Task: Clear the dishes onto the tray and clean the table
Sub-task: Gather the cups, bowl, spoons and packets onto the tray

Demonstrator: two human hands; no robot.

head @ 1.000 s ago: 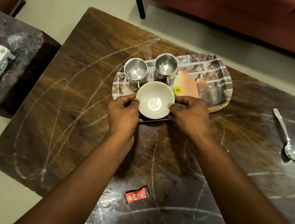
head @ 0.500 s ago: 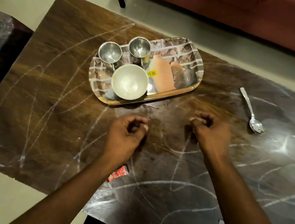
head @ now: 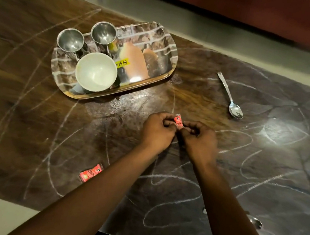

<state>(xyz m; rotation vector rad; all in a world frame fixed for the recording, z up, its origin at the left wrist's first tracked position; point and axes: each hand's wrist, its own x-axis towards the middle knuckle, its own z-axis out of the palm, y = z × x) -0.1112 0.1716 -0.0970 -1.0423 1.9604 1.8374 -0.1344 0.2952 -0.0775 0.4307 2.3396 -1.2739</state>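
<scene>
A dark, chalk-streaked wooden worktop (head: 20,118) fills the frame. At centre the left hand (head: 158,131) and right hand (head: 199,142) meet, fingers curled, pinching a small red sachet (head: 178,121) between them. Upper left, the tray (head: 166,45) carries a white bowl (head: 96,71) and two steel cups (head: 72,41); a spoon (head: 227,93) lies right.

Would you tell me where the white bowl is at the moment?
In the head view, the white bowl sits on the tray, at its near-left end, just in front of two steel cups.
</scene>
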